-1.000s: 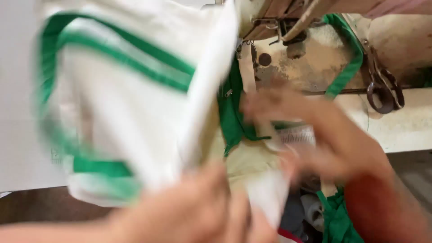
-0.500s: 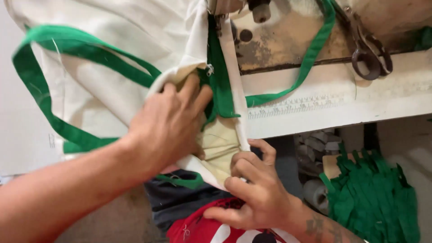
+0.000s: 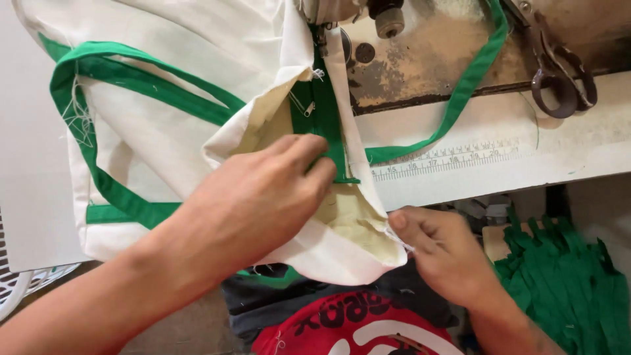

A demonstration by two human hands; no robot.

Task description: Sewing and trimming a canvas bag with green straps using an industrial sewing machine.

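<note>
Pinching the near corner of a cream cloth bag [image 3: 197, 98], the right hand [image 3: 437, 253] sits closest to the camera, thumb and forefinger closed on the frayed hem just over the table's front edge. Left hand [image 3: 256, 197] lies palm down on the bag a little farther in, fingers [image 3: 309, 151] extended and pressing a green strip [image 3: 327, 125] flat against the fabric; it presses rather than grips.

Bag mouth is folded open near the left fingertips, showing a yellowish inside; nothing visible within it. Green trim runs round the bag's edges, and a green handle loop [image 3: 141, 79] lies across its outer face.

Bag position: spread over the left and middle of the sewing table [image 3: 526, 158], near corner hanging off the front edge over the lap. Long axis of the pressed green strip runs near to far, pointing toward the sewing machine head [image 3: 342, 10] at the top of the view.

Right of the lap, below table level, a pile of green strips [image 3: 565, 289]. On the table, a printed ruler [image 3: 453, 158] along the front, a loose green strap [image 3: 460, 98] curving over it. Farthest right, scissors [image 3: 559, 75] on the worn machine bed.
</note>
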